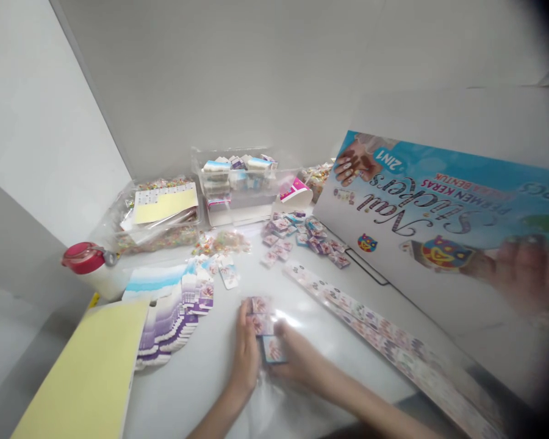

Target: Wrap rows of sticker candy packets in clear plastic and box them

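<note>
My left hand [246,356] and my right hand [297,360] meet low in the middle of the white table [210,378]. Between them they hold a short strip of small printed sticker packets [261,323], fingers curled and pinched on its lower end. A clear plastic sheet [265,396] lies under my wrists. A fanned stack of purple and white cards [174,311] lies just left of my left hand. A long strip of the same packets [370,329] runs away to the right of my right hand.
A yellow pad [86,372] lies at the front left, with a red-lidded bottle [89,265] behind it. Clear bags of sweets [160,213] and a clear box [238,183] stand at the back. Loose packets [302,238] lie beside a big blue printed board [448,213] leaning at right.
</note>
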Available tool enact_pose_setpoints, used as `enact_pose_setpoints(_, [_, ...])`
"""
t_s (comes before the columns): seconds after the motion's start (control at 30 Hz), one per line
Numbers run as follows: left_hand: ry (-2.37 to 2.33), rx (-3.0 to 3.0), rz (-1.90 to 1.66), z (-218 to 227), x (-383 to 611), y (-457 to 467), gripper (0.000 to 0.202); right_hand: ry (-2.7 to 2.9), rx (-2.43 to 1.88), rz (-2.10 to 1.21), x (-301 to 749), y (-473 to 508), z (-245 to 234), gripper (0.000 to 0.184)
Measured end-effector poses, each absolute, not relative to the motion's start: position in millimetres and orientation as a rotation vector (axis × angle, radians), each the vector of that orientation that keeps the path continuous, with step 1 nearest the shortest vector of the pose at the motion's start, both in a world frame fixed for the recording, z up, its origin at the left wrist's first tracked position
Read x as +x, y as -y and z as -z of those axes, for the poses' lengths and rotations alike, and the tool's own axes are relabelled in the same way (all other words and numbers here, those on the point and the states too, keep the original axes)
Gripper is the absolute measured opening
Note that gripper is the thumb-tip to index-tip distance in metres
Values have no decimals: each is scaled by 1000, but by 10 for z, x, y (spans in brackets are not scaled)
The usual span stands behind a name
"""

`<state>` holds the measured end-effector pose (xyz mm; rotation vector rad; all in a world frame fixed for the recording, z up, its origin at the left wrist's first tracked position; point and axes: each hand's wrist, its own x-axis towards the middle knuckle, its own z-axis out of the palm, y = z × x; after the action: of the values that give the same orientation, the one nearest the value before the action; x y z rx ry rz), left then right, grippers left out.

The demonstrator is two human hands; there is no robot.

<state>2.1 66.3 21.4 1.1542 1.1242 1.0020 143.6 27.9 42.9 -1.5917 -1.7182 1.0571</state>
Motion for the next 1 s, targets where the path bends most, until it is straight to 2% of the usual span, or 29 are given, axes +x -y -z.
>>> enact_pose_setpoints(0.13, [-1170, 1156, -978, -240, 2, -689, 68, 1602, -1674, -1138, 1615, -249, -562, 49])
enact_pose_setpoints(0.3, [-1200, 1145, -978, -249, 30, -664, 66, 1519, -1628, -1276, 1610, -231, -489, 29])
enact_pose_setpoints(0.37, [-1195, 1143, -986, -252, 35, -653, 64, 1513, -1565, -1337, 1556, -246, -520, 27])
enact_pose_setpoints(0.5, [-1197, 1145, -1044, -269, -22, -725, 60, 1664, -1469, -1503, 1718, -366, -952, 33])
enact_pose_setpoints(0.6, [-1218, 1178, -1130, -265, -111, -865, 58, 1796, -1433, -1682, 2086, -658, -1390, 17])
enact_pose_setpoints(0.7, [-1274, 1179, -1168, -239, -187, -992, 60, 1782, -1613, -1222, 2384, -1177, -1544, 22])
enact_pose_setpoints(0.77, [-1326, 1166, -1160, -219, -213, -1033, 61, 1917, -1915, -716, 2445, -1574, -1438, 21])
enact_pose_setpoints(0.8, [-1348, 1167, -1153, -211, -219, -1041, 61, 1925, -1980, -611, 2435, -1756, -1343, 20])
enact_pose_setpoints(1.0, [-1377, 1178, -1146, -186, -225, -1054, 65, 2022, -2136, -436, 2281, -2287, -838, 32])
